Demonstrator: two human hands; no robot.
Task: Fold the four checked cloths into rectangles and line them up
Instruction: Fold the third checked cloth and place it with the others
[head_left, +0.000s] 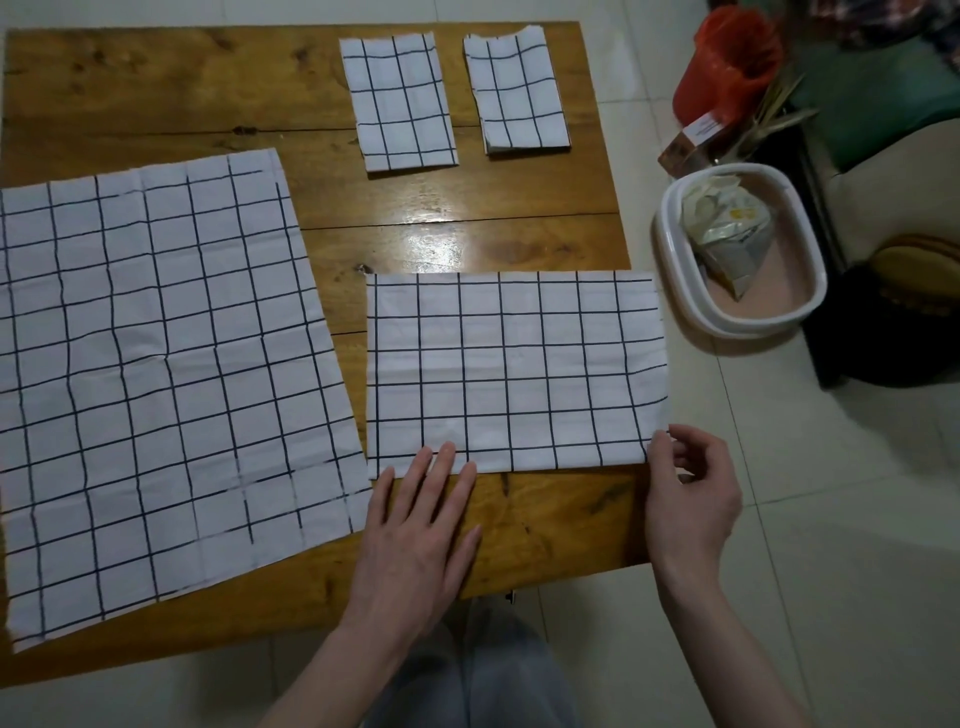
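Left grip (418, 525) flat, fingers straight, pressing half-folded cloth (514, 369) near edge; your right grip (688, 488) pinches its near-right corner.

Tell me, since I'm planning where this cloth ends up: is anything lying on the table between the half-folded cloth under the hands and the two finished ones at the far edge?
Nothing visible does. Bare wooden table separates the half-folded cloth from the two folded cloths.
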